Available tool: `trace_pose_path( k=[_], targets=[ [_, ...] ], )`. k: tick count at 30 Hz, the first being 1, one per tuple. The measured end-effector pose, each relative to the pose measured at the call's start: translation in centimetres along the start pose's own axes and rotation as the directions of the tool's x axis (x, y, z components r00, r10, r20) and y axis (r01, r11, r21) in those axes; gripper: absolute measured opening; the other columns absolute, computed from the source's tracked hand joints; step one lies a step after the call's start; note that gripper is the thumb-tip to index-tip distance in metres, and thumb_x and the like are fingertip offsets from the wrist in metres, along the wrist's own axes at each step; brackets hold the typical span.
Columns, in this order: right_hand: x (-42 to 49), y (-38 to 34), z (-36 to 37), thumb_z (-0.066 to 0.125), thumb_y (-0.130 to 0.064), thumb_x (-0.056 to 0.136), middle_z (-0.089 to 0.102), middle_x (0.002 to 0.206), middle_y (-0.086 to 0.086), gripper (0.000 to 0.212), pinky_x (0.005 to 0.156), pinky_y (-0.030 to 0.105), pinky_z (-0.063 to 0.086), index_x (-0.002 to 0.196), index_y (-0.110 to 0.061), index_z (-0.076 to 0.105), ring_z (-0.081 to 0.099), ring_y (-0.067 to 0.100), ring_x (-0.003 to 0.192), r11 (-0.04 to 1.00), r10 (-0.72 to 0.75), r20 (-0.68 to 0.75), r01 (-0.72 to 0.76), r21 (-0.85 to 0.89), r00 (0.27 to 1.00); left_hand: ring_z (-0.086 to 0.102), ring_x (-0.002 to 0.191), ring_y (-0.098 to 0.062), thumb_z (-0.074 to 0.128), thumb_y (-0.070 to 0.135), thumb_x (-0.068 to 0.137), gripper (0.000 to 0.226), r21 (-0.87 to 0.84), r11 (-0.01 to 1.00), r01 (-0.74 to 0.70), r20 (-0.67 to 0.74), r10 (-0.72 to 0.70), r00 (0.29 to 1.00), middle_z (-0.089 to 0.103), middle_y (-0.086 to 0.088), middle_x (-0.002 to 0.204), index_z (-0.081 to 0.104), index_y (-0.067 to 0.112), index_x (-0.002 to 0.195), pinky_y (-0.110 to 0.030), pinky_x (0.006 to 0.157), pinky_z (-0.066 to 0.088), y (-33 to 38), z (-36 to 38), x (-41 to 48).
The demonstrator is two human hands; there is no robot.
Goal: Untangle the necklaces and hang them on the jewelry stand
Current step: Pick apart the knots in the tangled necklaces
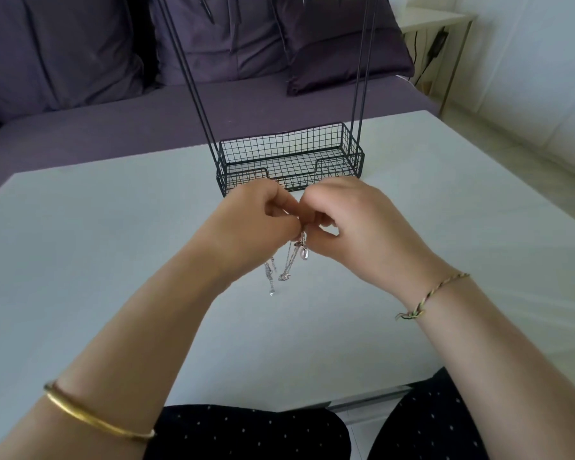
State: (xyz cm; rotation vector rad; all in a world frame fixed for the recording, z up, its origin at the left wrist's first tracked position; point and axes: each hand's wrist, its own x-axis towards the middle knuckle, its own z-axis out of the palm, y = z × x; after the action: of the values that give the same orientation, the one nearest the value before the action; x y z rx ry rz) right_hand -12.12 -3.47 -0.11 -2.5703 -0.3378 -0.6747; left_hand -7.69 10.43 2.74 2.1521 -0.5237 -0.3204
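Raised above the counter (113, 247) at the centre of view, knuckles nearly touching: left hand (263, 220) and right hand (356, 227). Forearms in from 7 o'clock and 5 o'clock, converging in a V. Left hand with fingers curled inward, fingertips pinching the top of the necklaces (291, 260). Right hand curled the same way, back of the hand up, thumb and forefinger pinching the same bunch from the 3 o'clock side. Neither hand released, neither clenched on nothing: both grasping the chains.

Necklaces gathered between the two hands, dangling toward 6 o'clock over the counter. Impossible to tell whether the lowest tip touches the surface. Fine silver-coloured chains, tangled together; exact number not readable, roughly three loose strands hanging. One pale pendant (304, 254) just under the right thumb. Other small bits lower on the strands, too small to identify.

At 12 o'clock of the hands, just behind them, standing on the counter: one black wire jewelry stand (349, 144). One mesh basket (279, 144) at its base. Four thin upright rods (193, 86), two at 11 o'clock, two at 1 o'clock, tops cut off by the upper edge.

One gold bangle (90, 421) on the left forearm at 7 o'clock. One twisted thread bracelet (435, 292) on the right wrist at 4 o'clock. Three purple cushions (339, 44) on one purple sofa (80, 134) beyond the counter at 12 o'clock. One pale side table (435, 19) at 1 o'clock. Dark dotted trousers (246, 433) at 6 o'clock.
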Motion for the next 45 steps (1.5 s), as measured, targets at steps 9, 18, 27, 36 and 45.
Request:
trace_pose_path(
  k=[9, 18, 27, 36, 45],
  targets=[
    [-0.3, 0.6, -0.6, 0.053, -0.008, 0.072, 0.057, 0.070, -0.002, 0.006, 0.060, 0.030, 0.042, 0.074, -0.006, 0.059, 0.049, 0.013, 0.068, 0.961, 0.087, -0.020, -0.078, 0.265, 0.996, 0.059, 0.069, -0.011, 0.066, 0.010, 0.082, 0.006, -0.019, 1.000, -0.005, 0.049, 0.006, 0.999, 0.068, 0.000, 0.073, 0.064, 0.015, 0.078, -0.033, 0.074, 0.052, 0.0, -0.4, -0.1],
    [-0.2, 0.9, -1.1, 0.054, -0.007, 0.078, 0.055, 0.069, -0.012, 0.009, 0.059, 0.010, 0.039, 0.075, -0.016, 0.057, 0.051, -0.001, 0.065, 0.856, 0.132, 0.019, -0.124, 0.503, 0.991, 0.059, 0.061, -0.009, 0.061, 0.006, 0.085, 0.010, -0.336, 0.925, 0.176, 0.189, -0.117, 0.975, 0.065, -0.001, 0.072, 0.062, 0.012, 0.077, -0.024, 0.063, 0.047, 0.8, -0.8, -0.2],
    [-0.2, 0.1, -0.5, 0.048, -0.013, 0.076, 0.050, 0.073, -0.003, 0.009, 0.063, 0.031, 0.038, 0.074, -0.007, 0.055, 0.043, 0.016, 0.073, 0.991, -0.048, -0.172, 0.068, 0.114, 0.984, 0.059, 0.056, -0.009, 0.060, 0.007, 0.084, 0.019, -0.343, 0.913, 0.223, 0.176, -0.170, 0.969, 0.063, 0.002, 0.066, 0.055, 0.016, 0.069, -0.025, 0.059, 0.047, 0.9, -0.8, -0.2],
    [-0.1, -0.1, -0.2, 0.047, -0.014, 0.073, 0.044, 0.072, -0.007, 0.008, 0.059, 0.028, 0.035, 0.072, -0.009, 0.053, 0.038, 0.012, 0.070, 0.994, -0.090, -0.185, 0.099, 0.043, 0.979, 0.061, 0.054, -0.010, 0.055, 0.007, 0.085, 0.013, -0.344, 0.911, 0.228, 0.157, -0.184, 0.970, 0.063, 0.000, 0.070, 0.057, 0.012, 0.074, -0.023, 0.058, 0.048, 1.0, -0.8, -0.2],
    [-0.4, -0.2, -0.7, 0.054, -0.004, 0.073, 0.055, 0.069, -0.006, 0.005, 0.061, 0.023, 0.045, 0.072, -0.008, 0.057, 0.053, 0.011, 0.064, 0.919, 0.122, -0.182, -0.042, 0.391, 0.976, 0.055, 0.054, -0.010, 0.056, 0.007, 0.082, 0.019, -0.413, 0.859, 0.303, 0.278, -0.198, 0.940, 0.058, 0.000, 0.065, 0.056, 0.015, 0.065, -0.023, 0.055, 0.048, 1.3, -1.2, -0.2]
  ],
)
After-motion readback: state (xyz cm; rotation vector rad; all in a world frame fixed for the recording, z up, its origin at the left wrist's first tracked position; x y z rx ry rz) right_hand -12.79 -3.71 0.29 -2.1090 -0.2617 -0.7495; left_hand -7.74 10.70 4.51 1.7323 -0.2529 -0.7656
